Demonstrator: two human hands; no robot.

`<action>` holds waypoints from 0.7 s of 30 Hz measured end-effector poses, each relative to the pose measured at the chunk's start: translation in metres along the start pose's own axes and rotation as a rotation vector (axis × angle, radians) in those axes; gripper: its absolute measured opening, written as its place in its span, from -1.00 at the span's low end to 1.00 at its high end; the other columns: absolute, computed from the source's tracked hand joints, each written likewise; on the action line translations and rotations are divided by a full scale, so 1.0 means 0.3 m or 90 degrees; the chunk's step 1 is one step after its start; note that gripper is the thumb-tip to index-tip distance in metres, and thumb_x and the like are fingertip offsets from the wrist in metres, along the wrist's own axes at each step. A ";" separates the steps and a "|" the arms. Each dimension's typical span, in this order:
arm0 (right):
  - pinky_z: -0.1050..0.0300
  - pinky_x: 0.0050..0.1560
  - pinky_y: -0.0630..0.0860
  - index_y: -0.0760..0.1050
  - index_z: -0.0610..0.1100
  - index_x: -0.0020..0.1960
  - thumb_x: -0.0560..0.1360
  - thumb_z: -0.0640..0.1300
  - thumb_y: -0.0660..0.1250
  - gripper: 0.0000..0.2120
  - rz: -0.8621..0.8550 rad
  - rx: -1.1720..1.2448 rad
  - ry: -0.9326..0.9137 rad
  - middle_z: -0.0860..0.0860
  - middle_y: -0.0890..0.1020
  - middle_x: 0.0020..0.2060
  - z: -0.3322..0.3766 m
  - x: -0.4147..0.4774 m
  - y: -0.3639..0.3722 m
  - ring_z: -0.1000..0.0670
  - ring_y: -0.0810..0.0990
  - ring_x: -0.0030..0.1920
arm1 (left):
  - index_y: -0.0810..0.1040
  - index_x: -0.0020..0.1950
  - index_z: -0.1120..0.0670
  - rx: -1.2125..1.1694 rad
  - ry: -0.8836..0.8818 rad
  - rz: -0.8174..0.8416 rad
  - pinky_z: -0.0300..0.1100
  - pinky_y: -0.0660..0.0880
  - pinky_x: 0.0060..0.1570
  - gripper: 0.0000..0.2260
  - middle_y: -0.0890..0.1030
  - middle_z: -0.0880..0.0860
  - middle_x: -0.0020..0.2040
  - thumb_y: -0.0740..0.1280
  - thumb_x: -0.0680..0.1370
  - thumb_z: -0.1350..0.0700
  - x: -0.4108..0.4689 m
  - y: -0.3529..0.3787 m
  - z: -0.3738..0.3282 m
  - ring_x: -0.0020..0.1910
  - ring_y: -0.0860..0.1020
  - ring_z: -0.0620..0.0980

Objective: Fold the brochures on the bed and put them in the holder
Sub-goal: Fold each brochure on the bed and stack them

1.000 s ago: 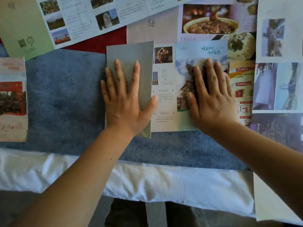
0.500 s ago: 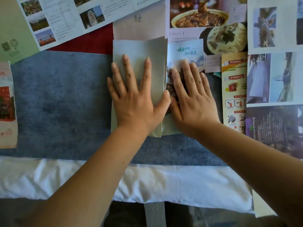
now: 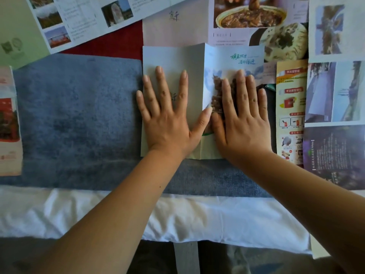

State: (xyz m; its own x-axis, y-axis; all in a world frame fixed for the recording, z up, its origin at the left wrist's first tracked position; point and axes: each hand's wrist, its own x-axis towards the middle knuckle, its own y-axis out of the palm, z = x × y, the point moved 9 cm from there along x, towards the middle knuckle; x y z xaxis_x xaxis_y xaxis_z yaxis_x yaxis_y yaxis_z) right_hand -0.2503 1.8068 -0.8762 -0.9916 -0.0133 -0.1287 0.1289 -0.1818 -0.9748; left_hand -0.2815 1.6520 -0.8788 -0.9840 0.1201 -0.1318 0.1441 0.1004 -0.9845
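A pale green brochure (image 3: pixel 233 58) lies partly folded on the blue blanket (image 3: pixel 75 119) in the middle of the bed. Its plain left panel (image 3: pixel 171 58) is folded over the middle panel. My left hand (image 3: pixel 167 117) presses flat on that left panel, fingers spread. My right hand (image 3: pixel 241 119) presses flat on the printed right panel, fingers straight. The two thumbs almost touch at the fold line. No holder is in view.
Unfolded brochures lie around: a long one with photos (image 3: pixel 83 18) at the back left, a food one (image 3: pixel 250 16) behind, an orange leaflet (image 3: pixel 290 107) and others (image 3: pixel 335 91) to the right, a red one (image 3: pixel 8 123) at the left edge. A white sheet (image 3: pixel 177 220) covers the bed's near edge.
The left panel has been folded further over the middle panel, and my right hand slid left on the right panel until both hands lie side by side.
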 end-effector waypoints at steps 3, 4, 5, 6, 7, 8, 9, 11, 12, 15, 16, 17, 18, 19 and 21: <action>-0.18 0.64 -0.21 -0.18 -0.08 0.70 0.71 0.18 -0.12 -0.34 0.004 -0.003 0.009 -0.17 -0.14 0.68 0.002 0.001 0.009 -0.15 -0.20 0.67 | -0.07 0.70 -0.06 -0.001 -0.008 -0.008 0.38 -0.13 0.55 -0.27 -0.08 0.25 0.68 -0.19 0.61 -0.41 0.001 -0.003 0.018 0.64 -0.10 0.35; -0.19 0.64 -0.20 -0.18 -0.07 0.70 0.71 0.18 -0.12 -0.35 0.003 -0.001 0.009 -0.17 -0.14 0.68 0.007 0.002 0.011 -0.15 -0.20 0.67 | -0.08 0.70 -0.06 -0.001 -0.011 -0.011 0.38 -0.14 0.55 -0.28 -0.08 0.24 0.68 -0.18 0.62 -0.39 0.002 -0.004 0.026 0.64 -0.10 0.35; -0.19 0.64 -0.20 -0.19 -0.06 0.70 0.71 0.18 -0.12 -0.35 0.000 0.001 0.007 -0.17 -0.14 0.67 0.016 0.004 0.012 -0.16 -0.20 0.67 | -0.08 0.70 -0.06 0.001 -0.013 -0.013 0.38 -0.14 0.55 -0.30 -0.08 0.23 0.68 -0.16 0.63 -0.38 0.003 -0.006 0.036 0.64 -0.10 0.35; -0.19 0.64 -0.20 -0.18 -0.05 0.70 0.71 0.18 -0.11 -0.35 -0.002 0.002 0.004 -0.17 -0.13 0.67 0.027 0.006 0.012 -0.16 -0.19 0.67 | -0.07 0.70 -0.06 0.003 -0.015 -0.016 0.38 -0.14 0.55 -0.31 -0.08 0.23 0.68 -0.14 0.63 -0.37 0.002 -0.006 0.049 0.64 -0.10 0.35; -0.19 0.64 -0.19 -0.18 -0.04 0.70 0.71 0.18 -0.10 -0.35 -0.004 0.004 0.002 -0.18 -0.13 0.67 0.041 0.009 0.014 -0.16 -0.19 0.67 | -0.07 0.70 -0.07 0.007 -0.017 -0.018 0.37 -0.14 0.55 -0.31 -0.07 0.23 0.68 -0.11 0.64 -0.36 0.001 -0.007 0.065 0.64 -0.09 0.35; -0.19 0.64 -0.19 -0.17 -0.04 0.70 0.71 0.18 -0.10 -0.35 -0.006 0.005 0.000 -0.18 -0.12 0.68 0.058 0.011 0.016 -0.16 -0.18 0.67 | -0.07 0.70 -0.07 0.010 -0.020 -0.020 0.36 -0.15 0.56 -0.31 -0.07 0.22 0.68 -0.08 0.64 -0.36 0.000 -0.007 0.084 0.64 -0.09 0.35; -0.19 0.64 -0.18 -0.15 -0.04 0.70 0.71 0.18 -0.09 -0.35 -0.008 0.006 -0.003 -0.18 -0.12 0.68 0.078 0.015 0.019 -0.17 -0.17 0.67 | -0.07 0.70 -0.08 0.013 -0.023 -0.021 0.34 -0.16 0.56 -0.31 -0.07 0.22 0.69 -0.06 0.64 -0.36 -0.001 -0.008 0.106 0.64 -0.09 0.34; -0.19 0.64 -0.17 -0.14 -0.04 0.70 0.71 0.19 -0.09 -0.35 -0.009 0.012 -0.010 -0.18 -0.11 0.67 0.124 0.023 0.027 -0.17 -0.17 0.67 | -0.07 0.70 -0.08 0.022 -0.029 -0.026 0.33 -0.16 0.56 -0.31 -0.07 0.22 0.69 -0.05 0.64 -0.36 -0.004 -0.013 0.155 0.65 -0.09 0.33; -0.19 0.64 -0.17 -0.13 -0.05 0.70 0.71 0.19 -0.09 -0.35 -0.009 0.015 -0.014 -0.19 -0.11 0.67 0.148 0.027 0.031 -0.17 -0.16 0.67 | -0.07 0.70 -0.08 0.025 -0.031 -0.029 0.32 -0.16 0.56 -0.31 -0.07 0.22 0.69 -0.05 0.64 -0.36 -0.005 -0.017 0.180 0.65 -0.09 0.33; -0.19 0.64 -0.18 -0.13 -0.05 0.70 0.71 0.18 -0.07 -0.35 -0.009 0.019 -0.023 -0.20 -0.11 0.67 0.217 0.037 0.046 -0.18 -0.16 0.67 | -0.04 0.70 -0.08 0.033 -0.038 -0.032 0.31 -0.16 0.57 -0.31 -0.06 0.22 0.69 -0.03 0.64 -0.35 -0.011 -0.031 0.252 0.65 -0.09 0.33; -0.18 0.64 -0.19 -0.13 -0.06 0.70 0.71 0.18 -0.06 -0.35 -0.008 0.022 -0.024 -0.20 -0.11 0.67 0.238 0.039 0.052 -0.18 -0.16 0.67 | -0.03 0.70 -0.07 0.035 -0.039 -0.033 0.30 -0.17 0.57 -0.32 -0.06 0.22 0.69 -0.02 0.64 -0.35 -0.014 -0.035 0.272 0.65 -0.09 0.33; -0.18 0.64 -0.20 -0.12 -0.06 0.70 0.71 0.18 -0.06 -0.35 -0.009 0.026 -0.024 -0.20 -0.11 0.67 0.256 0.040 0.056 -0.18 -0.16 0.67 | -0.02 0.70 -0.06 0.036 -0.037 -0.033 0.30 -0.18 0.56 -0.32 -0.05 0.23 0.68 -0.01 0.65 -0.34 -0.015 -0.040 0.290 0.65 -0.09 0.33; -0.18 0.64 -0.20 -0.12 -0.06 0.70 0.71 0.18 -0.05 -0.35 -0.010 0.026 -0.024 -0.20 -0.10 0.67 0.272 0.041 0.059 -0.19 -0.16 0.67 | -0.01 0.70 -0.05 0.035 -0.032 -0.032 0.29 -0.20 0.56 -0.32 -0.05 0.24 0.68 0.00 0.65 -0.32 -0.017 -0.044 0.304 0.65 -0.10 0.33; -0.19 0.64 -0.19 -0.12 -0.07 0.70 0.71 0.17 -0.06 -0.35 -0.012 0.024 -0.023 -0.20 -0.10 0.67 0.285 0.041 0.061 -0.19 -0.16 0.67 | -0.01 0.70 -0.03 0.035 -0.027 -0.031 0.27 -0.22 0.56 -0.32 -0.05 0.25 0.68 0.01 0.65 -0.31 -0.018 -0.050 0.313 0.65 -0.10 0.33; -0.18 0.64 -0.19 -0.12 -0.09 0.70 0.72 0.17 -0.07 -0.35 -0.015 0.020 -0.022 -0.20 -0.09 0.67 0.298 0.040 0.062 -0.19 -0.15 0.67 | 0.03 0.70 0.01 0.030 -0.018 -0.031 0.23 -0.24 0.56 -0.32 -0.03 0.28 0.67 0.04 0.65 -0.28 -0.024 -0.063 0.325 0.65 -0.07 0.32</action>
State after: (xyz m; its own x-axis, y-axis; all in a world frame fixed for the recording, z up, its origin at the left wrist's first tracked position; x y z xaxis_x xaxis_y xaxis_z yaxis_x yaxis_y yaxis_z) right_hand -0.2608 1.7154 -0.8795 -0.9942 -0.0425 -0.0987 0.1056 -0.2128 -0.9714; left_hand -0.2874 1.5529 -0.8706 -0.9924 0.0879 -0.0857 0.0910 0.0585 -0.9941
